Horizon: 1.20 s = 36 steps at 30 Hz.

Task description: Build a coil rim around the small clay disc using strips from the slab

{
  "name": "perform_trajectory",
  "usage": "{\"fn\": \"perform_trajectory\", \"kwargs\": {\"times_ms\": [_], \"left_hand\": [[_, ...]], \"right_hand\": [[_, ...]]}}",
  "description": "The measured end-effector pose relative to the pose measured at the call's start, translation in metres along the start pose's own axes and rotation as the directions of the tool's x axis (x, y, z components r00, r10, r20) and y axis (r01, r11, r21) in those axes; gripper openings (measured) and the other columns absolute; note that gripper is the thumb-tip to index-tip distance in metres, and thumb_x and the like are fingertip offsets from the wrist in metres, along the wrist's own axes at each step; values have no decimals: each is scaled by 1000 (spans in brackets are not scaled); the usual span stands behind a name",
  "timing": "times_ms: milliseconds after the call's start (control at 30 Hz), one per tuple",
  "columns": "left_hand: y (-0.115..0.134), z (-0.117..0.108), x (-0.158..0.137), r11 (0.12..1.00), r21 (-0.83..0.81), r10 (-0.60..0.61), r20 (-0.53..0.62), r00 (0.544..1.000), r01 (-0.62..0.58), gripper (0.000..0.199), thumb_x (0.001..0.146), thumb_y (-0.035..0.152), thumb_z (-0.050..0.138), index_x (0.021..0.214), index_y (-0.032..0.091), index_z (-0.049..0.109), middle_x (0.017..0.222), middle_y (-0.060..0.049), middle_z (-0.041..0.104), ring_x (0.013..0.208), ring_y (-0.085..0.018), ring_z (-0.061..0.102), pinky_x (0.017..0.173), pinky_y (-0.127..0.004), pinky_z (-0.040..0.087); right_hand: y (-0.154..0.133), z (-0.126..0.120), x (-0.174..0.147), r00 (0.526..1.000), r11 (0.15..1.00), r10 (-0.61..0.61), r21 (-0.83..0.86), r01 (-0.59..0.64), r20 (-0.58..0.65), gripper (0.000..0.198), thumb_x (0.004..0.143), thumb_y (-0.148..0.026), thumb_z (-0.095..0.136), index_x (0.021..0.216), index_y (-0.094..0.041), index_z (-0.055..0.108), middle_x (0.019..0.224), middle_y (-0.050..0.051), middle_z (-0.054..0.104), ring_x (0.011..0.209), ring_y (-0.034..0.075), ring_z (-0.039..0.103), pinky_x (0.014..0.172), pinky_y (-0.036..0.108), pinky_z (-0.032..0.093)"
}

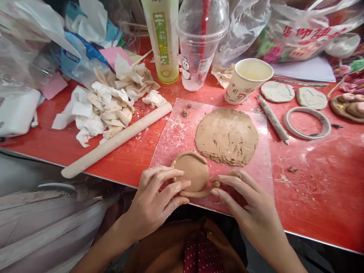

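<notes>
A round, flat clay disc (192,172) lies near the table's front edge, with a thin clay coil (196,193) running along part of its rim. At the disc's left side, my left hand (162,193) grips the coil between thumb and fingers, some fingertips reaching over the disc. On the right, the coil's loose end is pinched by my right hand (241,193), between thumb and fingertips. The coil's left stretch is partly hidden by my left fingers. Just beyond is a larger rolled-out clay slab (227,136) with a rough front edge.
A clear plastic sheet (173,132) lies under the clay. Left are a rolling pin (119,140) and crumpled tissues (99,110). Behind stand a green-labelled bottle (162,45), a plastic cup (196,57) and a paper cup (247,79). A tape ring (307,122) lies right.
</notes>
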<state>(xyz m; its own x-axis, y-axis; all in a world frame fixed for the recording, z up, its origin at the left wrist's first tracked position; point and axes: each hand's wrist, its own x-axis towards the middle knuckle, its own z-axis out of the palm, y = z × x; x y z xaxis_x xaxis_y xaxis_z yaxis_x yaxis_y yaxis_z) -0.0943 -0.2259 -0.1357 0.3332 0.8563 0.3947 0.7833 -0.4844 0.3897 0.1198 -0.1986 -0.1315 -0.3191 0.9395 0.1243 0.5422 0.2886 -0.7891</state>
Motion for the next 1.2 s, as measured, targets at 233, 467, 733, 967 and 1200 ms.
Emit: {"fn": "perform_trajectory", "kwargs": {"times_ms": [233,467,733,967,1200], "left_hand": [[-4,-2,-4,988,141,67,-14,998,-65,17,77,28,67,93,25,62,102,-3,60,97,-18,50,87,-35,41],[-14,-5,-8,955,207,212,19,977,-211,26,76,29,68,101,25,59,94,0,64,90,-15,54,84,-32,47],[-22,-9,-2,949,172,260,47,964,-264,29,73,25,71,100,23,59,97,-2,64,93,-15,55,86,-32,48],[-23,-6,-4,951,219,213,39,976,-216,24,77,31,66,100,29,59,100,0,64,93,-16,55,86,-33,48],[-23,-5,-3,953,214,215,25,976,-216,29,77,31,67,104,25,57,100,-2,63,93,-17,53,88,-34,47]], "right_hand": [[-3,1,2,1000,1000,0,4,0,-12,4,82,-21,58,86,-23,58,79,1,58,73,14,57,61,26,47],[-4,0,2,1000,1000,4,19,-4,11,4,84,-21,57,86,-24,56,79,1,55,72,12,54,61,24,45],[-2,3,2,1000,1000,0,-27,0,-3,9,83,-21,58,92,-23,57,83,2,57,76,13,56,63,26,47],[-1,5,3,999,998,32,-57,-32,-7,10,83,-24,57,93,-24,57,84,3,57,74,14,57,61,28,47],[-2,7,3,1000,993,15,-117,-18,-26,21,83,-23,58,104,-23,55,88,3,56,78,14,56,63,26,46]]}}
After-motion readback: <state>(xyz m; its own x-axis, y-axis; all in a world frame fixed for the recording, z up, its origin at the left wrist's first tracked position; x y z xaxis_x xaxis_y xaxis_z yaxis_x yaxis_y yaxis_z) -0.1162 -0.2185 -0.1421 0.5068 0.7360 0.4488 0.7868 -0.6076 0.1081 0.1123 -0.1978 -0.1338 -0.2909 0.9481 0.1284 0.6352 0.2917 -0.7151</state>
